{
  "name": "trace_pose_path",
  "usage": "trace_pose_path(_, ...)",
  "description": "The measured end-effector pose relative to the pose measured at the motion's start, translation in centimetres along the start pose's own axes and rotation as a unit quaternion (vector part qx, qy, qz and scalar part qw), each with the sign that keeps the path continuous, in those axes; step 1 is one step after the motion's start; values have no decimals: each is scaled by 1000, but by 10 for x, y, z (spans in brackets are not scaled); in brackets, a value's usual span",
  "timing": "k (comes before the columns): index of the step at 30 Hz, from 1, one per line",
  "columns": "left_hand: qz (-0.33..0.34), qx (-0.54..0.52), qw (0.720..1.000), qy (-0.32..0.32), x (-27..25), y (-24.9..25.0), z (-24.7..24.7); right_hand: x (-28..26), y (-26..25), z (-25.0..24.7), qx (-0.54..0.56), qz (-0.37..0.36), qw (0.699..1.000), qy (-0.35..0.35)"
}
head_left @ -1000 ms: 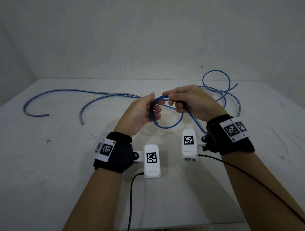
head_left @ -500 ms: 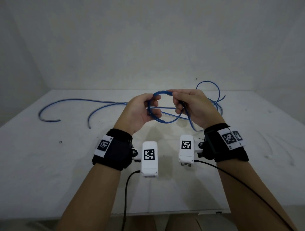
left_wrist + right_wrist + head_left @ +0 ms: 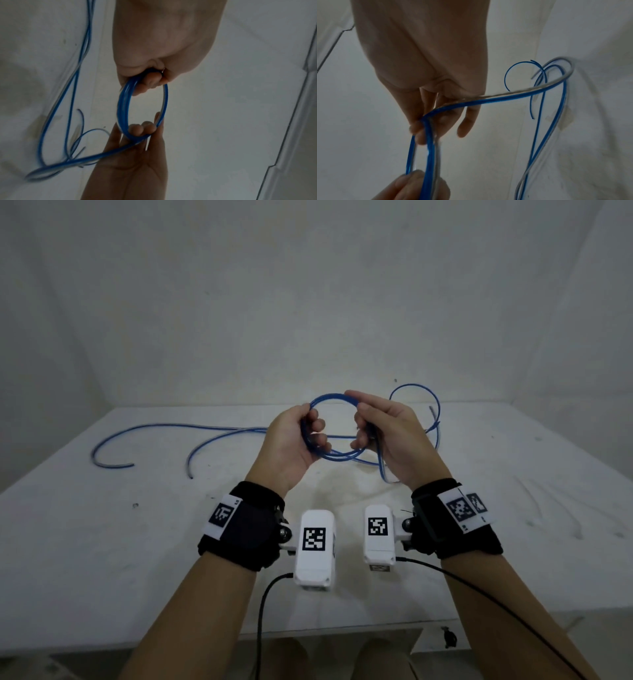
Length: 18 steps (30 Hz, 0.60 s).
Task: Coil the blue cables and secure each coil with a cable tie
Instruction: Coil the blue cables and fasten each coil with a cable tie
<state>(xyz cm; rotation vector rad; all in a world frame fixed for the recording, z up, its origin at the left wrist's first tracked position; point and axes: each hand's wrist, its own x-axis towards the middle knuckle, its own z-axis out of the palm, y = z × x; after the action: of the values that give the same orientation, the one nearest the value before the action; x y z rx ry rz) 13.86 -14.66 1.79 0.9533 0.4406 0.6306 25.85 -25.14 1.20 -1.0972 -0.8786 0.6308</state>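
Note:
A small round coil of blue cable (image 3: 329, 400) hangs in the air between both hands above the white table (image 3: 102, 542). My left hand (image 3: 298, 436) grips the coil's left side with curled fingers; the left wrist view shows the coil (image 3: 122, 108) running out of that fist. My right hand (image 3: 376, 426) pinches the coil's right side, and the loose cable tail (image 3: 513, 96) leaves it toward the right. Other blue cables (image 3: 164, 428) lie on the table to the left, and more loops (image 3: 431, 412) lie behind the right hand. No cable tie shows.
The table's front edge (image 3: 308, 631) lies just under my forearms. White walls close in behind and at both sides. A black wire (image 3: 260, 611) hangs from each wrist camera. A small dark speck (image 3: 135, 504) sits on the table at left.
Both hands have lifted the coil higher and a little farther from me. The loop has been drawn into a rounder, tighter ring. Both grips hold as before.

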Motion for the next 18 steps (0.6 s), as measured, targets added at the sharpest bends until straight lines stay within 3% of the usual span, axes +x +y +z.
trace_pose_path(7,-35,211,976,-43,-8,11,2,-4,-4,1,-79,6,996,-29)
trace_pose_path(11,3,269,963,-32,-8,6,6,-4,-4,2,-92,5,995,-33)
trace_pose_path(18,10,56,998,27,-5,-2,1,-14,-2,-9,-104,59,992,36)
